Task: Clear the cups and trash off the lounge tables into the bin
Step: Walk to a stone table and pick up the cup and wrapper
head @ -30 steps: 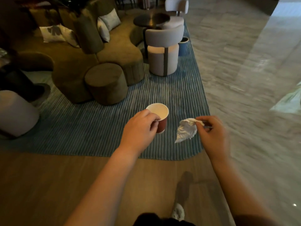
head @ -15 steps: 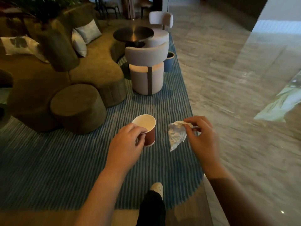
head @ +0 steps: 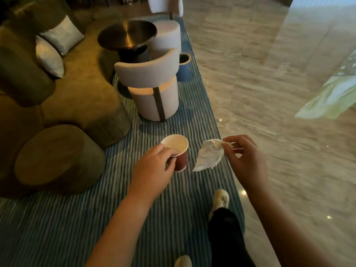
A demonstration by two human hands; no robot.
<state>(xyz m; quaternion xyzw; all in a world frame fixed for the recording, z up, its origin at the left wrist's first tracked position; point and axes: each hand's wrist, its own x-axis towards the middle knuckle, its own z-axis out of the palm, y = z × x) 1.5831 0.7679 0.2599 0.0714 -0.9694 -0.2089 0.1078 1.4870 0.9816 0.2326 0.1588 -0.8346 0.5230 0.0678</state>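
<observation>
A striped blue rug [head: 134, 218] lies under both hands. Far ahead stand a round dark bench [head: 127, 34] and a blue bin [head: 184, 71]. The left hand [head: 152, 172] has its grip curled round a red paper cup [head: 181, 162], nearly upright with the mouth upward. The right hand [head: 248, 162] pinches a crumpled white napkin [head: 209, 158], which hangs down-left.

Paper cup [head: 178, 151]; crumpled tissue [head: 209, 157]; glossy stone floor [head: 250, 74].
</observation>
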